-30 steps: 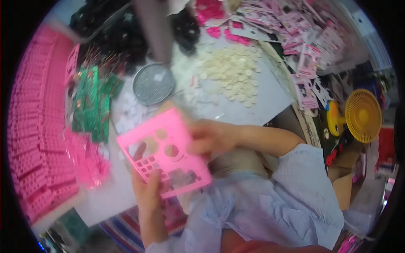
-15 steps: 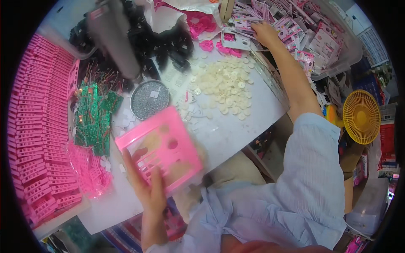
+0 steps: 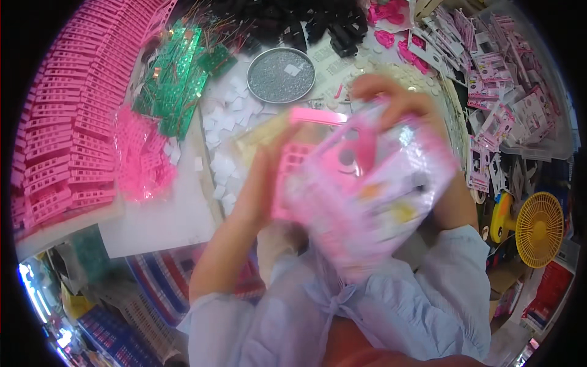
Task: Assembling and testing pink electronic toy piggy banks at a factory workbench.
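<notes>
My left hand [image 3: 260, 183] grips the left side of a pink plastic toy panel [image 3: 299, 165] with round and square cut-outs, held up close in front of me. My right hand [image 3: 394, 101] holds a clear plastic packet with a printed pink card [image 3: 373, 196] over the front of the panel, fingers on its top edge. Packet and panel overlap and are blurred. Both forearms come up from my light blue sleeves.
Stacked pink plastic frames [image 3: 61, 128] fill the left of the white table [image 3: 165, 220]. Green circuit boards [image 3: 177, 79], a round silver tin [image 3: 281, 74], black parts [image 3: 306, 21], small white squares and packaged pink cards [image 3: 507, 85] lie around. A yellow fan [image 3: 539, 229] stands at right.
My right hand came back from the card pile at the far right with a clear packet and brought it over the panel. The panel rose closer to the camera.
</notes>
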`<state>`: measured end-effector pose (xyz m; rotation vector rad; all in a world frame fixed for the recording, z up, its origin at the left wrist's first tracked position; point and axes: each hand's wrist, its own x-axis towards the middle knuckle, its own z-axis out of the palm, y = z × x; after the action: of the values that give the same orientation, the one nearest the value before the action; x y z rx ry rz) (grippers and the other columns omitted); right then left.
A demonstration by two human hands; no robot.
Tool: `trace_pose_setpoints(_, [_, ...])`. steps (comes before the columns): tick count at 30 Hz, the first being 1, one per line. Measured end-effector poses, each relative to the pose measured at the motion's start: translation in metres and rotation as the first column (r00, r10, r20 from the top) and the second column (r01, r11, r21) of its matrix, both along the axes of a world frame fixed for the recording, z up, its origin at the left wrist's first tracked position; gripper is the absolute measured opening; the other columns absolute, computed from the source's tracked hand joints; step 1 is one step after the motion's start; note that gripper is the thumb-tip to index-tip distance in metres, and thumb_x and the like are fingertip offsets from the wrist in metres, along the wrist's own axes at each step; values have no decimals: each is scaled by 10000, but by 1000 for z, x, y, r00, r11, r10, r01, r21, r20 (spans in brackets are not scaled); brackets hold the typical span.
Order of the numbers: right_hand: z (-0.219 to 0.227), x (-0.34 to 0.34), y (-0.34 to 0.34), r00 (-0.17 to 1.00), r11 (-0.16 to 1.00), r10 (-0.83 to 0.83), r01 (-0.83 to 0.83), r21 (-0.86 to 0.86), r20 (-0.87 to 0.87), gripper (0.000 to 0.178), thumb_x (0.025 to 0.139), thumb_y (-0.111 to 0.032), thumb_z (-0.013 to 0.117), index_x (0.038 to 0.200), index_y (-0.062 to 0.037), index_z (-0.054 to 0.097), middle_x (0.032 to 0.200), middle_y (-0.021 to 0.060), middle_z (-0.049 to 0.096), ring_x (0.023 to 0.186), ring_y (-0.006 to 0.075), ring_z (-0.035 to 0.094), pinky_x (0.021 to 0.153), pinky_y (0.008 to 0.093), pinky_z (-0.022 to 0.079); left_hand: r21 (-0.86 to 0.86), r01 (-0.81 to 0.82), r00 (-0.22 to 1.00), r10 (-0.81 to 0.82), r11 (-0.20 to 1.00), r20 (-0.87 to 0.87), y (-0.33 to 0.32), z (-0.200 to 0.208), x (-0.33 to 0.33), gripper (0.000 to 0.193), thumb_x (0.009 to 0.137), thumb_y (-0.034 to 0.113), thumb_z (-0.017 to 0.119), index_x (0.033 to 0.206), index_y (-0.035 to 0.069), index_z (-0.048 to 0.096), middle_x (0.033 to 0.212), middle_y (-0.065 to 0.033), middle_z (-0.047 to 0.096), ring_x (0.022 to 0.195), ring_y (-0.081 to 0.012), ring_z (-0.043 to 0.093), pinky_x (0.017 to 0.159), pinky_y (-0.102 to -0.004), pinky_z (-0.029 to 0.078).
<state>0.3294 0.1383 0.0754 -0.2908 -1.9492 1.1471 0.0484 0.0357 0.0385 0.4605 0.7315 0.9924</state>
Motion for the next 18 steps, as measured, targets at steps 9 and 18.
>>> trace_pose_setpoints(9, [-34,-63,-53,969,576,-239,88,-813,-65,679,982,-365,627,1527,-50,371,1473,96,507,1372,247,461,1132,426,390,83,-148,984,155,986,-84,-26,4,-45,545,911,97,637,1409,40,421,1317,-140,551,1199,-216,568,1020,-363,468])
trace_pose_setpoints(18, [-39,-112,-94,961,606,-212,-12,-795,-176,539,1039,-209,555,1489,11,354,1355,109,570,1223,158,567,1040,341,474,626,-203,597,601,753,-531,-31,-10,-37,490,942,34,603,1395,-35,429,1384,-157,463,1329,-251,449,1070,-381,411])
